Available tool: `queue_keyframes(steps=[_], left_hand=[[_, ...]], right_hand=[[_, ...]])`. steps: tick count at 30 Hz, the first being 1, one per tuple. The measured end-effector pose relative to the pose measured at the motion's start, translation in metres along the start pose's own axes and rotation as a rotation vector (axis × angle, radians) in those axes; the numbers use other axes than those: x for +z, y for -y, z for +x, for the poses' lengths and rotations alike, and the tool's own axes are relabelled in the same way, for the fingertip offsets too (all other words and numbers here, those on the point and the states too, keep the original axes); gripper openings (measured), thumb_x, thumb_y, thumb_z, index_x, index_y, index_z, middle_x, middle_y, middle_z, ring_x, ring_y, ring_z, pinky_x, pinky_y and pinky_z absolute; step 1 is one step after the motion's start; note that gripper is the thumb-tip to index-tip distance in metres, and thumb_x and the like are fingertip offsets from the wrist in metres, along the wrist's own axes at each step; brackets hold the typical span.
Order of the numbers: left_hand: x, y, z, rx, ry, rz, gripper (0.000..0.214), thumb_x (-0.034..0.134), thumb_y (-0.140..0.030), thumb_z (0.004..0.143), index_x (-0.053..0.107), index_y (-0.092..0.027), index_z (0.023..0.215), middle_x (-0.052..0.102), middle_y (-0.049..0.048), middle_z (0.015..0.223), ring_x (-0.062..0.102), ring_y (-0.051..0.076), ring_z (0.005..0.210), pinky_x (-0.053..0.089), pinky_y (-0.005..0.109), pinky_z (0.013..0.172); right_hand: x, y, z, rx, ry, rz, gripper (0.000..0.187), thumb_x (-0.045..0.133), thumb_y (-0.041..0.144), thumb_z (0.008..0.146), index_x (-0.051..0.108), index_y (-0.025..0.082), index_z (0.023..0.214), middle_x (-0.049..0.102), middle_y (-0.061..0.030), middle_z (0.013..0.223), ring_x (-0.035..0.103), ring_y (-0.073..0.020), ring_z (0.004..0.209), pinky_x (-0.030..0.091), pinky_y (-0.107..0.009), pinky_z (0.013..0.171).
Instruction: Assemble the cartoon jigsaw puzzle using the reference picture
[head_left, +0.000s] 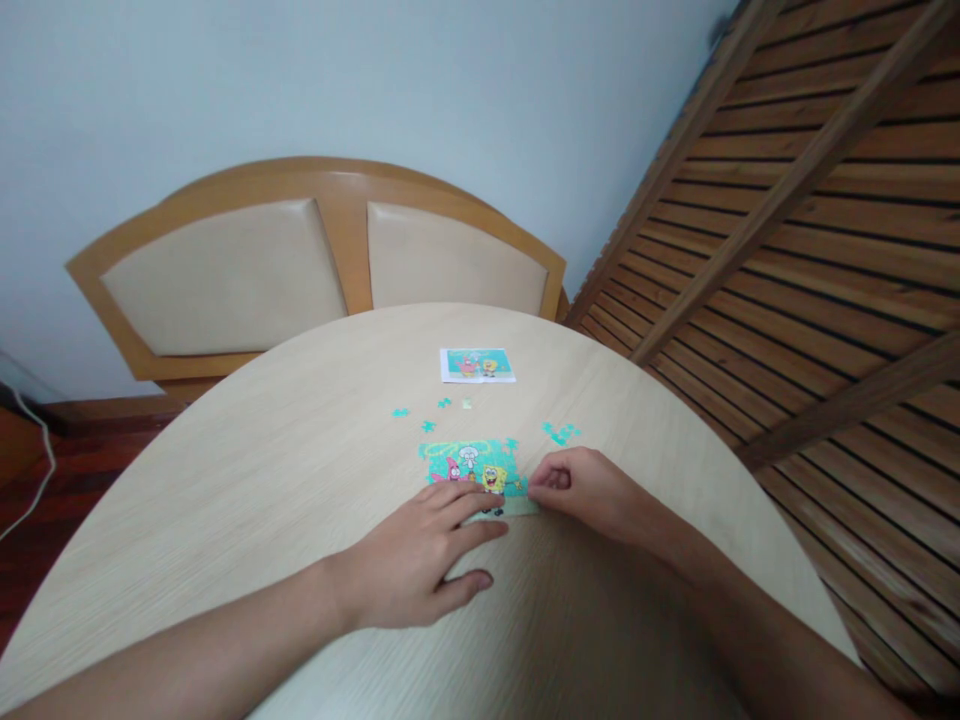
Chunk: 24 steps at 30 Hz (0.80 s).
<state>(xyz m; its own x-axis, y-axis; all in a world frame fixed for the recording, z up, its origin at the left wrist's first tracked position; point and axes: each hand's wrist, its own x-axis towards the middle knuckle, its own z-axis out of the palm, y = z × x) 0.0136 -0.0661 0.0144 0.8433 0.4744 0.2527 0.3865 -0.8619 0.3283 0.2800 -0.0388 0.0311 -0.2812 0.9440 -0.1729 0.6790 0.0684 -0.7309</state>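
Observation:
A mostly joined jigsaw puzzle [469,462] of cartoon figures on a turquoise ground lies flat in front of me; its top and right borders are uneven. My left hand [420,550] is open, its outstretched fingers resting over the lower left of the puzzle and covering part of it. At the puzzle's right edge, my right hand [574,487] is closed in a pinch, fingertips touching or very near that edge. Whatever sits between those fingertips is hidden. Just beyond the right hand lies a small cluster of loose turquoise puzzle pieces [561,435].
The round pale table [247,500] bears everything. A reference picture sheet [478,366] lies behind the puzzle. Several loose pieces, among them a turquoise one [428,427] and a pale one [467,404], lie between. Beyond stand a padded wooden bench back [352,185] and a slatted wooden panel [750,210].

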Motion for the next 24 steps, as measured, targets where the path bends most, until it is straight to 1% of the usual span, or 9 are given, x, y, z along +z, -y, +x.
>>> queue_keyframes(steps=[2, 4, 6, 9, 13, 16, 18, 21, 24], left_hand=[[0.001, 0.000, 0.000, 0.007, -0.010, -0.005, 0.045, 0.060, -0.036, 0.094, 0.057, -0.022, 0.136, 0.053, 0.0106, 0.145, 0.048, 0.031, 0.134, 0.040, 0.050, 0.113], [0.001, 0.000, -0.001, 0.010, -0.016, -0.014, 0.045, 0.060, -0.035, 0.094, 0.056, -0.022, 0.137, 0.053, 0.0106, 0.145, 0.047, 0.031, 0.135, 0.039, 0.050, 0.113], [0.001, 0.000, -0.001, 0.009, -0.016, -0.020, 0.046, 0.061, -0.035, 0.094, 0.056, -0.022, 0.137, 0.053, 0.0102, 0.145, 0.047, 0.031, 0.135, 0.038, 0.049, 0.114], [0.002, 0.000, 0.000, 0.005, -0.012, -0.021, 0.045, 0.060, -0.034, 0.094, 0.056, -0.022, 0.137, 0.053, 0.0103, 0.145, 0.048, 0.030, 0.134, 0.038, 0.049, 0.114], [0.002, 0.001, 0.002, 0.000, -0.008, -0.016, 0.042, 0.059, -0.034, 0.095, 0.058, -0.021, 0.135, 0.053, 0.0097, 0.145, 0.049, 0.029, 0.133, 0.039, 0.048, 0.114], [0.003, 0.002, 0.004, 0.017, -0.016, -0.035, 0.040, 0.058, -0.034, 0.096, 0.058, -0.021, 0.134, 0.054, 0.0095, 0.145, 0.050, 0.028, 0.133, 0.038, 0.047, 0.115], [0.004, 0.003, 0.004, 0.028, -0.018, -0.049, 0.039, 0.057, -0.033, 0.096, 0.058, -0.020, 0.134, 0.053, 0.0099, 0.146, 0.049, 0.028, 0.135, 0.037, 0.047, 0.116], [0.004, 0.003, 0.004, 0.034, -0.004, -0.062, 0.041, 0.056, -0.032, 0.097, 0.056, -0.018, 0.136, 0.049, 0.0115, 0.150, 0.048, 0.028, 0.137, 0.036, 0.046, 0.118], [0.004, 0.005, 0.005, 0.029, -0.016, -0.071, 0.042, 0.056, -0.031, 0.097, 0.054, -0.018, 0.137, 0.048, 0.0116, 0.150, 0.047, 0.027, 0.137, 0.036, 0.045, 0.118]], right_hand=[[-0.001, -0.002, 0.002, 0.013, -0.033, 0.007, 0.025, 0.069, 0.040, 0.079, 0.073, 0.016, 0.084, 0.071, -0.0051, 0.076, 0.063, -0.0173, 0.069, 0.046, -0.027, 0.061], [-0.002, -0.003, 0.002, 0.006, -0.024, -0.002, 0.028, 0.071, 0.041, 0.078, 0.073, 0.016, 0.089, 0.070, -0.0046, 0.077, 0.062, -0.0173, 0.069, 0.045, -0.027, 0.061], [-0.002, -0.004, 0.002, -0.023, -0.013, -0.055, 0.029, 0.073, 0.039, 0.077, 0.073, 0.017, 0.094, 0.069, -0.0038, 0.078, 0.062, -0.0173, 0.070, 0.045, -0.027, 0.061], [-0.001, -0.004, 0.001, -0.077, -0.039, -0.161, 0.028, 0.075, 0.036, 0.076, 0.074, 0.018, 0.097, 0.069, -0.0040, 0.083, 0.062, -0.0186, 0.075, 0.046, -0.028, 0.066], [-0.002, -0.007, 0.004, -0.160, -0.066, -0.243, 0.030, 0.075, 0.034, 0.078, 0.073, 0.018, 0.104, 0.070, -0.0059, 0.094, 0.063, -0.0209, 0.085, 0.049, -0.032, 0.076], [-0.002, -0.008, 0.007, -0.304, -0.089, -0.286, 0.028, 0.073, 0.032, 0.082, 0.072, 0.019, 0.107, 0.070, -0.0080, 0.108, 0.064, -0.0229, 0.100, 0.050, -0.035, 0.090], [0.001, -0.010, 0.009, -0.399, -0.127, -0.329, 0.030, 0.070, 0.036, 0.087, 0.071, 0.021, 0.113, 0.067, -0.0099, 0.120, 0.061, -0.0249, 0.113, 0.046, -0.039, 0.102], [0.008, -0.013, 0.013, -0.453, -0.173, -0.417, 0.045, 0.063, 0.044, 0.093, 0.062, 0.022, 0.132, 0.059, -0.0122, 0.140, 0.050, -0.0286, 0.132, 0.037, -0.046, 0.114], [0.012, -0.019, 0.018, -0.422, -0.226, -0.476, 0.062, 0.061, 0.051, 0.092, 0.052, 0.019, 0.144, 0.052, -0.0142, 0.148, 0.042, -0.0316, 0.140, 0.034, -0.051, 0.117]])
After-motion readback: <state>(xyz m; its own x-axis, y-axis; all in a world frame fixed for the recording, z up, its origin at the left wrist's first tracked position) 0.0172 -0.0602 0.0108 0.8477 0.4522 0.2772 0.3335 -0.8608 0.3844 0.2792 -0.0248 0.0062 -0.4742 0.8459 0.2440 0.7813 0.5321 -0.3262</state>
